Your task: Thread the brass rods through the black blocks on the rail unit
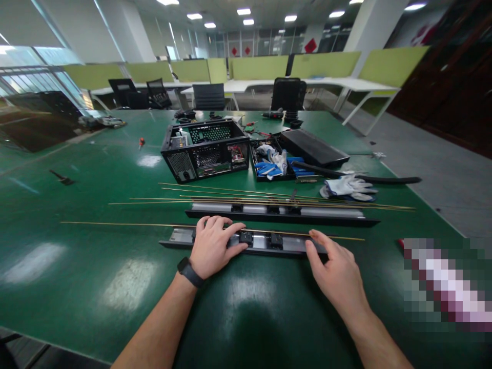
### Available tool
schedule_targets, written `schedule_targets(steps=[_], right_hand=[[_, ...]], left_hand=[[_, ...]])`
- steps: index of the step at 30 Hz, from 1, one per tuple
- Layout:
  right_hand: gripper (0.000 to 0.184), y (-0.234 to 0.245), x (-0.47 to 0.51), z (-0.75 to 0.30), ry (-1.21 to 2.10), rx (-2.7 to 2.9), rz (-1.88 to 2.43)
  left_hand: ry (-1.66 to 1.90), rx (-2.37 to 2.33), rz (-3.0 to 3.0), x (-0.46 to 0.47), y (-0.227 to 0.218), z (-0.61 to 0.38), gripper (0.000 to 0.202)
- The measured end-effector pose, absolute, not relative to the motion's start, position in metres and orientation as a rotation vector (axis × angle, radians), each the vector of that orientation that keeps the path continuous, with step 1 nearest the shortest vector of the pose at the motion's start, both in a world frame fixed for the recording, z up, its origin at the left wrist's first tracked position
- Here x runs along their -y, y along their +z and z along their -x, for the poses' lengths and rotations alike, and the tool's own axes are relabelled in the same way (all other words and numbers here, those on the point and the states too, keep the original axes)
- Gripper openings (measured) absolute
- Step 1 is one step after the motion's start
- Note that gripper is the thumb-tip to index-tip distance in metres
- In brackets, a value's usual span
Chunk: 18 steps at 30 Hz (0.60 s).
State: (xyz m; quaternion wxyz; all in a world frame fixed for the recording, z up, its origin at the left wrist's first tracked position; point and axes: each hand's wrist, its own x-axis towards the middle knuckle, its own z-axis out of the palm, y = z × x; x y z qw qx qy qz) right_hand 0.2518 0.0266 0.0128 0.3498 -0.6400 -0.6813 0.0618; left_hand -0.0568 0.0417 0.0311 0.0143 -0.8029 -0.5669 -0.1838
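Note:
In front of me lies a long silver rail with black edges [226,240], with small black blocks set along it. A thin brass rod [126,224] runs along its far edge and sticks out well past the left end. My left hand [215,238] is curled over the rail left of its middle, fingers on the far side and thumb at the near side by a black block [246,238]. Near the rail's right end, my right hand [334,261] straddles it. The index fingertip there touches or nearly touches the rod, and the thumb rests on the rail.
Behind lies a second, similar rail [330,212] with several thin brass rods [146,199] on it. Farther back are a black computer case [207,154], a tray with gloves [272,163], a black panel [313,147], a black tube [400,180] and white gloves [349,187].

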Motion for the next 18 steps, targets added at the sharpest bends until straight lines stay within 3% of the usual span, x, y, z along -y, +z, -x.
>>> schedule_targets(steps=[18], right_hand=[[0.047, 0.019, -0.04, -0.336, -0.082, 1.235, 2.22]], left_hand=[[-0.564, 1.788, 2.497, -0.041, 0.032, 0.055, 0.04]])
